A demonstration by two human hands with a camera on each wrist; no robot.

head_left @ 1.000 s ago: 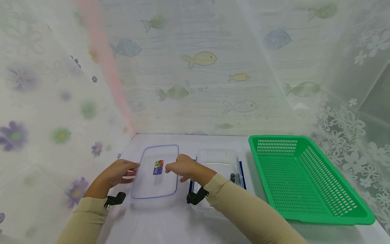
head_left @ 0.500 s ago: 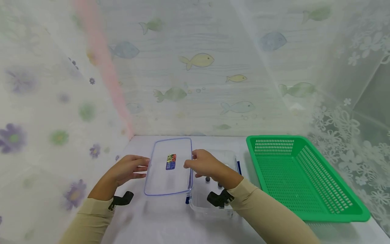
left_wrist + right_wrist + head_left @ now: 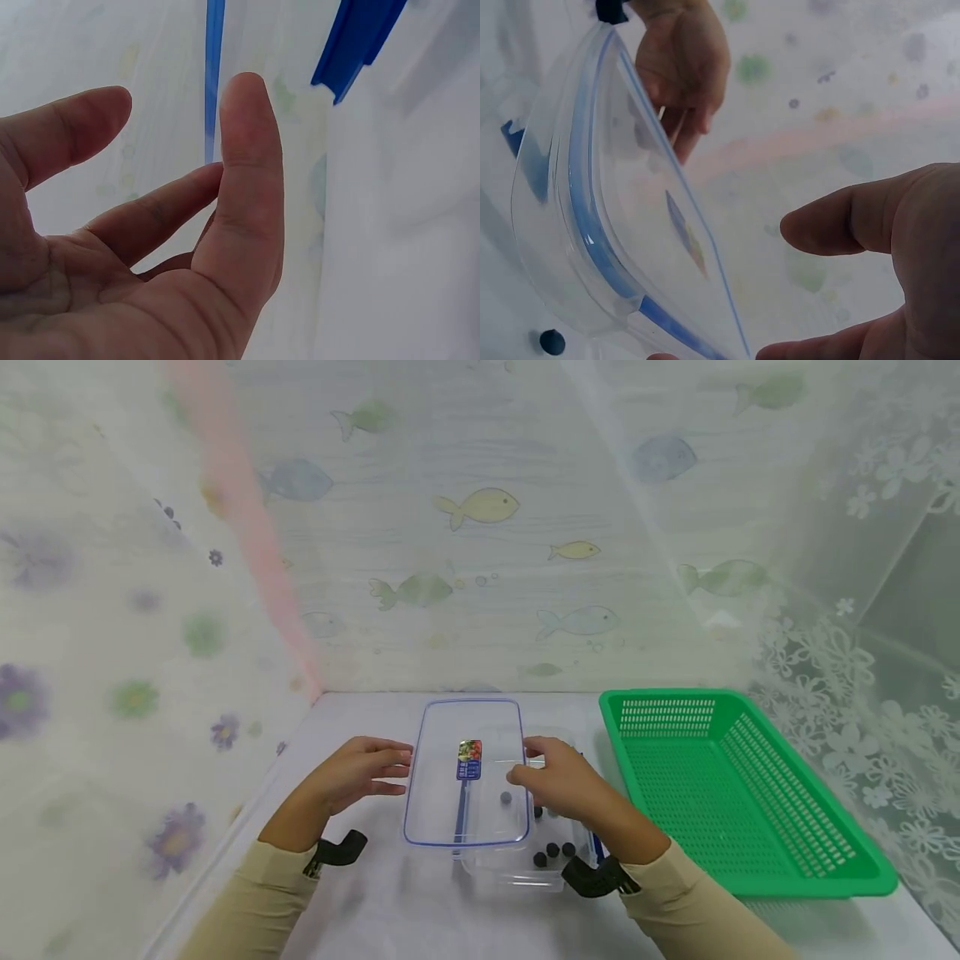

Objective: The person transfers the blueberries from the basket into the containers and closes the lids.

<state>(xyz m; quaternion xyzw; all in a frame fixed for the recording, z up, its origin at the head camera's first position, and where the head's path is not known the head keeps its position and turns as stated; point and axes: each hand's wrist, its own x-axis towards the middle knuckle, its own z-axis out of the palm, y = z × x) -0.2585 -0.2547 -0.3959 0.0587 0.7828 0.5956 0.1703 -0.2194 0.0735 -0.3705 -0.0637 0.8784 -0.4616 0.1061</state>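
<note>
A clear plastic lid (image 3: pixel 435 802) with a blue rim and a small coloured label is held raised between both hands, above the left part of a clear plastic box (image 3: pixel 517 883). My left hand (image 3: pixel 360 777) has its fingertips at the lid's left edge, fingers fairly straight. On the right edge, the fingertips of my right hand (image 3: pixel 566 783) touch the lid; in the right wrist view the thumb (image 3: pixel 817 225) stands apart from it. Blue clips (image 3: pixel 360 41) show on the lid. In the box lie several dark round berries (image 3: pixel 552 850), like blueberries. The right forearm covers part of the box.
A large green plastic basket (image 3: pixel 750 883) with slotted walls stands to the right of the box. A white cloth covers the table (image 3: pixel 420 918). Curtains with fish and flower prints (image 3: pixel 480 568) hang behind and at the sides.
Both hands have carried the lid rightwards, from beside the box to above its left part. More of the dark berries show now. The basket rests where it was.
</note>
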